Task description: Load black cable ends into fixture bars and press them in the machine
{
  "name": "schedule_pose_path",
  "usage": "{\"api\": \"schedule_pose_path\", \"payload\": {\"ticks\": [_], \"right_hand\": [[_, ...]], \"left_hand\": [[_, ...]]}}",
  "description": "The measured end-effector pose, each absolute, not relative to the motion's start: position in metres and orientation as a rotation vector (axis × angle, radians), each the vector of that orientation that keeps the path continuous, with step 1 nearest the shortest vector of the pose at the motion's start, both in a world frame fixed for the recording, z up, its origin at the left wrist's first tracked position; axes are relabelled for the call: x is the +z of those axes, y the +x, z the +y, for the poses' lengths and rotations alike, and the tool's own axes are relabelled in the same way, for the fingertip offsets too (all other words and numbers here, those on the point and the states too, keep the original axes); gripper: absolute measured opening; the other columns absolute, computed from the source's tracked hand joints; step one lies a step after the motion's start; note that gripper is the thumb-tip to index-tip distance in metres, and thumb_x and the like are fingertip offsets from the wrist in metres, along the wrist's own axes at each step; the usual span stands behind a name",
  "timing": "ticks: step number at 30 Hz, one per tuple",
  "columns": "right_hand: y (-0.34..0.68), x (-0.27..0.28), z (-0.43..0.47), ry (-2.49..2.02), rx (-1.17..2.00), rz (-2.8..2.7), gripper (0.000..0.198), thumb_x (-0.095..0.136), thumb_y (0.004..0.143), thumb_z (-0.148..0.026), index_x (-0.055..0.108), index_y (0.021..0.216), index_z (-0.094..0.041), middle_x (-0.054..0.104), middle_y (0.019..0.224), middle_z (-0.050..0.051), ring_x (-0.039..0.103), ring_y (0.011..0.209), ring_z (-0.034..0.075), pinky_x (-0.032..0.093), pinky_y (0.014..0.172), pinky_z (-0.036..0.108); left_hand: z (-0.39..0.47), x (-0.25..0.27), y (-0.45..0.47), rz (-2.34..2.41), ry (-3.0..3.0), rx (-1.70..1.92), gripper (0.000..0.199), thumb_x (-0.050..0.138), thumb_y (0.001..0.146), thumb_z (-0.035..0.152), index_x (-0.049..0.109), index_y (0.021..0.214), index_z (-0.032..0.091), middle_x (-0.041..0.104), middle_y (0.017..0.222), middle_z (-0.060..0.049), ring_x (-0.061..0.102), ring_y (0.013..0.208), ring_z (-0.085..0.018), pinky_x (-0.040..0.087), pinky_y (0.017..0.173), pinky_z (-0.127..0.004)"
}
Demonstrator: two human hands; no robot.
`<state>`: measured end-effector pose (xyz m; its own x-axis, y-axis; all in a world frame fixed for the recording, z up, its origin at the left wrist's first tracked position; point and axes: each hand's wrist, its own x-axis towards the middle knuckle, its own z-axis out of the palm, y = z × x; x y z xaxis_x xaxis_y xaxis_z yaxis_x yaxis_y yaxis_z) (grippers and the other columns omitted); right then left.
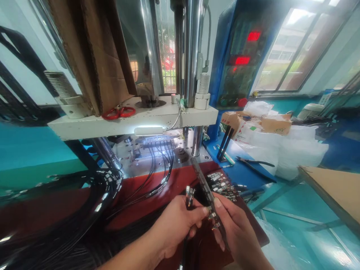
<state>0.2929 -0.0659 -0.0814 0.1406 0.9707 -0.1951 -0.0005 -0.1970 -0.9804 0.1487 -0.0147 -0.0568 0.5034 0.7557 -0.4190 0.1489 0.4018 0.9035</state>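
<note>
My right hand [234, 221] is closed around a long dark metal bar [204, 183], which slants up and away toward the press. Small metal connectors [215, 221] sit along the bar's near part. My left hand [182, 219] is closed on black cables with metal connector ends [189, 195], which stick up above its fingers. Its thumb and fingertip reach the bar's left side, beside the small connectors. Just beyond my right hand lies a pile of cable ends with metal connectors [222, 183] on the red-brown table [182, 182].
Ahead stands a press with a lit lower plate [135, 161], several cables running from its fixture. Red-handled scissors [118, 113] rest on its white beam. Black cable bundles [95, 213] cover the left. Pliers [254, 162] lie on a blue surface at right, before plastic bags [298, 146].
</note>
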Motion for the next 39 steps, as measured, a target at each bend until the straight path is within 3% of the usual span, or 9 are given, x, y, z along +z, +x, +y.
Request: {"api": "schedule_pose_path", "payload": {"ticks": [24,34,39], "right_hand": [[0.288,-0.086,-0.066,-1.529,1.094,-1.042,0.06,0.04,0.088,-0.062,0.058,0.121,-0.015,0.046,0.036,-0.006,0.04,0.028,0.011,0.032,0.029,0.018],[0.282,-0.08,-0.068,-1.576,1.0,-1.112,0.054,0.04,0.089,-0.059,0.06,0.118,-0.019,0.05,0.042,-0.004,0.046,0.032,0.012,0.034,0.029,0.018],[0.286,-0.079,-0.068,-1.516,1.112,-1.085,0.053,0.041,0.089,-0.059,0.059,0.118,-0.018,0.053,0.047,-0.004,0.044,0.032,0.01,0.032,0.029,0.018]], "left_hand": [[-0.016,-0.058,0.15,0.967,1.101,0.498,0.025,0.06,0.08,0.037,0.049,0.069,0.017,0.043,0.054,0.007,0.03,0.041,-0.004,0.021,0.039,-0.02],[-0.016,-0.062,0.15,0.941,1.093,0.51,0.024,0.06,0.08,0.034,0.048,0.069,0.017,0.042,0.053,0.007,0.029,0.04,-0.004,0.019,0.038,-0.02],[-0.014,-0.057,0.146,0.933,1.13,0.484,0.021,0.06,0.082,0.034,0.053,0.074,0.015,0.047,0.055,0.005,0.037,0.04,-0.004,0.025,0.04,-0.019]]}}
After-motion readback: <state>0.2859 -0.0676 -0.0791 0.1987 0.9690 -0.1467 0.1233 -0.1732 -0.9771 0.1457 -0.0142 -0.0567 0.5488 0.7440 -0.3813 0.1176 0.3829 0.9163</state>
